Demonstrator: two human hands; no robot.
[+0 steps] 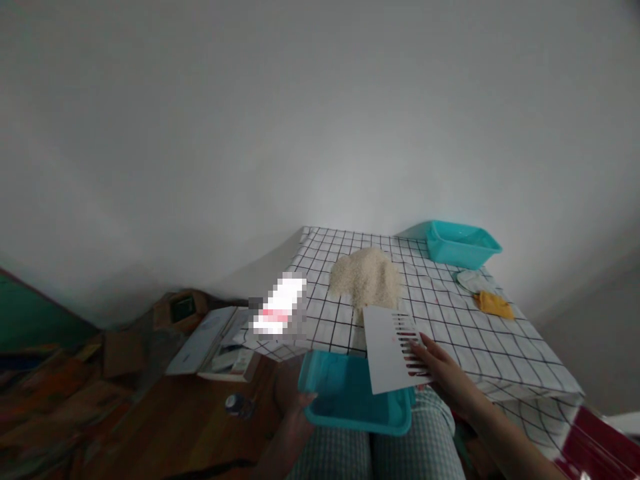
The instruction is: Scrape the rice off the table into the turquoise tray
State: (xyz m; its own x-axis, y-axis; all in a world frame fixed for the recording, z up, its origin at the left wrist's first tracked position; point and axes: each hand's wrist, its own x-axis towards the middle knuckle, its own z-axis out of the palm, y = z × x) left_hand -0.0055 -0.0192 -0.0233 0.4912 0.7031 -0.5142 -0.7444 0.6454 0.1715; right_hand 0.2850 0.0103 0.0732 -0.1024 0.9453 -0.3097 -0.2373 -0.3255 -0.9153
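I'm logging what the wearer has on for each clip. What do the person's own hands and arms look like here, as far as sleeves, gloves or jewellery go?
Both hands are bare, with no gloves. The right hand leads into a forearm with no sleeve in view, and no ring, watch or bracelet shows on it. The left hand is dim and partly hidden, so its wrist cannot be checked. Green and white checked cloth covers the lap below.

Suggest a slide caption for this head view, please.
Left hand holds a teal tub; right hand holds a white card below a rice pile.
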